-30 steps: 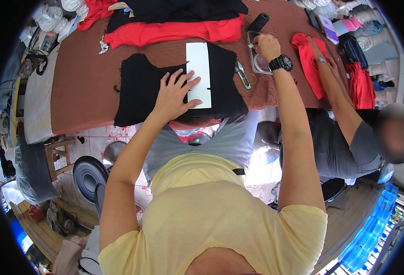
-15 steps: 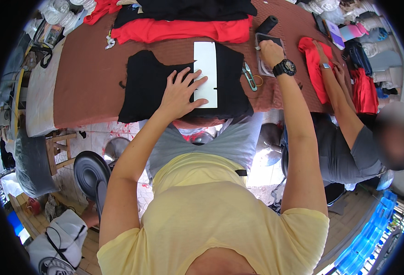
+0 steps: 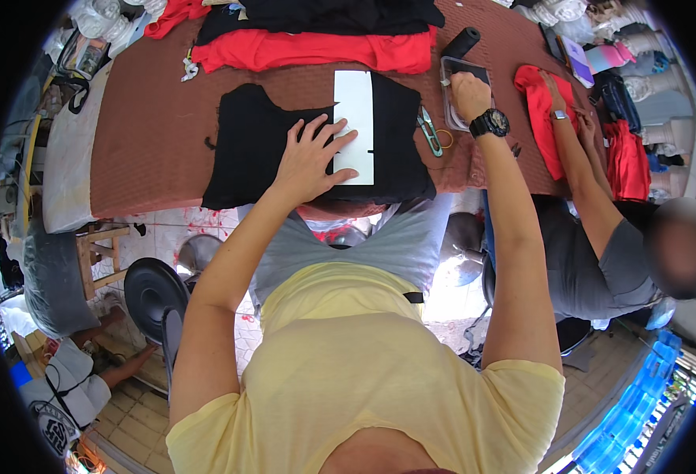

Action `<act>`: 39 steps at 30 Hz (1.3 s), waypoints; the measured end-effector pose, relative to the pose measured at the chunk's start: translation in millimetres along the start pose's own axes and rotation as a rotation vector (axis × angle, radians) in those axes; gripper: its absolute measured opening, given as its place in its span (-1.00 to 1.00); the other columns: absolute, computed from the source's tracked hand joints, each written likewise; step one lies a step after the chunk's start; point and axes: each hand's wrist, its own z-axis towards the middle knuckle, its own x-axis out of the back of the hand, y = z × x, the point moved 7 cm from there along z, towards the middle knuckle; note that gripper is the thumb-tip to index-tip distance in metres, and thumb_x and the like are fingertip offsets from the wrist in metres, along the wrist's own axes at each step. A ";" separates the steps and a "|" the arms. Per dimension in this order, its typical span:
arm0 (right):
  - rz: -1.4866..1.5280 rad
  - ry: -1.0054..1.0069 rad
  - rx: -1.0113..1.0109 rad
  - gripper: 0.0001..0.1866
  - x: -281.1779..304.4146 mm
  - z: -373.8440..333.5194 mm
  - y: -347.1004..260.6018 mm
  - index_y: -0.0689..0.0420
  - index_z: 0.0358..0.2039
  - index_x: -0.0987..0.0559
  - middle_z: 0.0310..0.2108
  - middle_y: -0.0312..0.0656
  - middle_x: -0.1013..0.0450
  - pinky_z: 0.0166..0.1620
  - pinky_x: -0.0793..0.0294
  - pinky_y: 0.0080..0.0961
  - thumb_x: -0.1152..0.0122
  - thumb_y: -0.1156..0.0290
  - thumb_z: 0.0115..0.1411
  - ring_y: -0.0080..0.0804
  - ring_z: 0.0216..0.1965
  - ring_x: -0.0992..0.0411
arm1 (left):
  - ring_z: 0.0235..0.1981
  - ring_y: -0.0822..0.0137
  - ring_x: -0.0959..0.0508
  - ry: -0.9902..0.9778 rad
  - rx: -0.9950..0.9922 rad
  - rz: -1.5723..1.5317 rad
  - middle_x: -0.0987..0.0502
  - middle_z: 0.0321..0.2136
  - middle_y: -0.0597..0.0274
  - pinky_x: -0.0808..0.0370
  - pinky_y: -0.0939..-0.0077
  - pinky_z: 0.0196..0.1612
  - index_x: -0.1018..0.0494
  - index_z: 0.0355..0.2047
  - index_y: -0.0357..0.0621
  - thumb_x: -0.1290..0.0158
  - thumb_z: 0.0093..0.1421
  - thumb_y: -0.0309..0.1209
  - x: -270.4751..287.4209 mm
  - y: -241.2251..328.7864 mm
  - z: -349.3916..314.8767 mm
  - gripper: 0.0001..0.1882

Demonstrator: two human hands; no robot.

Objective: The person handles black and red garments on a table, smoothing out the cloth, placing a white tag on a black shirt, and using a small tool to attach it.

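Note:
My left hand (image 3: 310,156) lies flat with fingers spread on a black cloth piece (image 3: 253,150) spread on the brown table (image 3: 150,150). Its fingertips touch the edge of a white rectangular card (image 3: 355,118) lying on the cloth. My right hand (image 3: 469,93), with a black watch on the wrist, reaches into a clear shallow tray (image 3: 449,91); its fingers are curled and hidden, so what it holds cannot be made out. Small thread snips (image 3: 428,130) lie between the cloth and the tray.
Red cloth (image 3: 316,49) and more black cloth (image 3: 340,14) lie at the table's far side. A black roll (image 3: 462,42) rests by the tray. To the right, another person's hands (image 3: 553,87) press red fabric (image 3: 539,118). A wooden stool (image 3: 99,257) and a black fan (image 3: 154,288) stand below.
My right hand has moved a little further into the clear tray. My left hand stays flat on the black cloth by the white card. The view has shifted slightly.

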 end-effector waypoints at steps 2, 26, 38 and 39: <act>0.026 0.010 -0.027 -0.87 3.3 -2.2 -1.4 0.09 -0.39 -0.60 -0.39 -0.08 -0.59 -0.34 -0.61 -0.18 -0.11 0.38 0.21 -0.07 -0.38 -0.62 | 0.36 0.03 -0.19 0.005 0.002 -0.006 -0.30 0.32 0.29 -0.05 -0.16 0.38 -0.37 0.29 0.19 -0.11 0.19 0.19 0.0 -0.5 -1.0 -0.28; 1.209 0.312 -0.476 -0.83 51.6 -31.4 41.7 0.30 -0.28 -0.69 -0.29 -0.10 -0.63 -0.15 -0.54 -0.51 -0.31 0.46 0.19 -0.44 -0.27 -0.58 | 0.37 0.04 -0.18 -0.016 -0.002 0.003 -0.29 0.33 0.30 -0.04 -0.14 0.38 -0.37 0.29 0.19 -0.09 0.20 0.20 -0.5 0.0 0.3 -0.28; 1.994 0.087 -0.417 -0.97 81.3 -55.7 -74.5 0.29 -0.35 -0.62 -0.24 -0.03 -0.63 -0.12 -0.59 -0.53 -0.26 0.65 0.20 -0.41 -0.22 -0.61 | 0.33 0.02 -0.22 0.015 -0.018 -0.012 -0.33 0.30 0.27 -0.07 -0.18 0.36 -0.40 0.26 0.15 -0.12 0.18 0.18 4.1 2.7 1.5 -0.29; 2.043 0.083 -0.405 -0.97 78.5 -58.1 -85.0 0.29 -0.32 -0.62 -0.24 -0.04 -0.63 -0.13 -0.59 -0.54 -0.28 0.64 0.20 -0.41 -0.22 -0.61 | 0.33 0.02 -0.22 0.017 -0.019 -0.014 -0.33 0.30 0.27 -0.08 -0.18 0.36 -0.40 0.26 0.15 -0.12 0.18 0.18 4.0 2.5 1.3 -0.29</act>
